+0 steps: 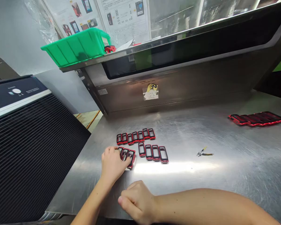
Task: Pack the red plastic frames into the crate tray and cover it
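My left hand [114, 162] is wrapped round a short row of red and black frames [131, 158] on the metal table, thumb on the near right side and fingers over the left end. Just behind lies a row of several smaller-looking frames [135, 137], and to the right another row of several frames [155, 152]. My right hand [138, 201] is closed in a fist near the table's front edge, to the right of my left forearm; whether it holds anything is hidden.
Yellow-handled cutters [204, 153] lie right of centre on the metal table [184, 134]. More red and black frames [257, 118] lie at the far right. A green bin [77, 47] stands on the raised shelf. Left of the table is a black ribbed surface [32, 147].
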The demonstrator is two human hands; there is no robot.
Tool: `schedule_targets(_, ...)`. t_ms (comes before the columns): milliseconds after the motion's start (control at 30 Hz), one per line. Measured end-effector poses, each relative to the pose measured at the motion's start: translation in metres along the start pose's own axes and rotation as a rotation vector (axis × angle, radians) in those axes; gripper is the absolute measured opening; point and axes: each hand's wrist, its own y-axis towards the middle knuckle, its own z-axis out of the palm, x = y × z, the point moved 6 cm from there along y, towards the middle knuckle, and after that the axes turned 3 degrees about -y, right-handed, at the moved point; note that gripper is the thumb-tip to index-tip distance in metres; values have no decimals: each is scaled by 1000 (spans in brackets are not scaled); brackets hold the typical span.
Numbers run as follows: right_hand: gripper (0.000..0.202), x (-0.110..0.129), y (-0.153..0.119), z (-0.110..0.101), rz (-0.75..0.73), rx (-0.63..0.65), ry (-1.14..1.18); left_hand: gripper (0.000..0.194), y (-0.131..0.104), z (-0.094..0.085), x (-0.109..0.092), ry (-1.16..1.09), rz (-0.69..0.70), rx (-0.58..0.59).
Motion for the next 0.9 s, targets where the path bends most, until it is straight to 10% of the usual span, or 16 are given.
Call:
schedule_targets(300,53,2,-6,-17,33,-201,200,20,-87,-52,33,96,378,-504)
schedule_targets(667,49,8,-8,-18,-32,-177,286,29,-142,-67,24,50,409,-440)
schedule_targets(900,48,8,-8,-15,-47,-132,264,22,-148,-71,17,-168,167,-498)
